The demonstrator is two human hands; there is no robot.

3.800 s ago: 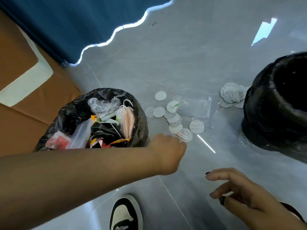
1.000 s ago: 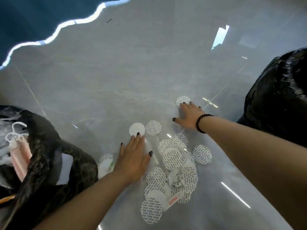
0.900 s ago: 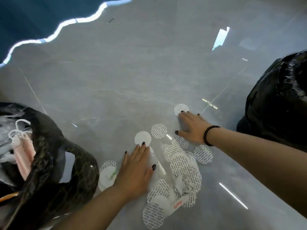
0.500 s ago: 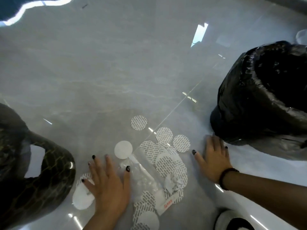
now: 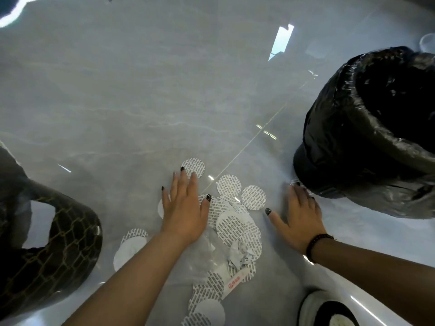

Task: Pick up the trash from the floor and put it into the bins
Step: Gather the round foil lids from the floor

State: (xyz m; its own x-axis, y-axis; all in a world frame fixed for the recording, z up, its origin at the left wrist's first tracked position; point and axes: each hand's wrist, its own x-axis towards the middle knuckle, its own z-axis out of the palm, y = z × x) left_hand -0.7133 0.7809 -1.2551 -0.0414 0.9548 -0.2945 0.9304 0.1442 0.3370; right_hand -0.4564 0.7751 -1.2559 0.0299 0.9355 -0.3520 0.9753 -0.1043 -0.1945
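Floor [image 5: 146,95]: glossy grey marble-look tile, pale veins, one thin grout line running diagonally from mid-frame up toward the right. Bright window reflection [image 5: 281,42] on the tile near the top edge, right of centre. Black-and-white sneaker [image 5: 328,310] on the floor at the bottom edge, right side, partly cut off. Small pale round object [image 5: 427,42] at the top-right corner, blurred, can't tell what. Dark strip with a bright wavy edge [image 5: 9,10] at the top-left corner.
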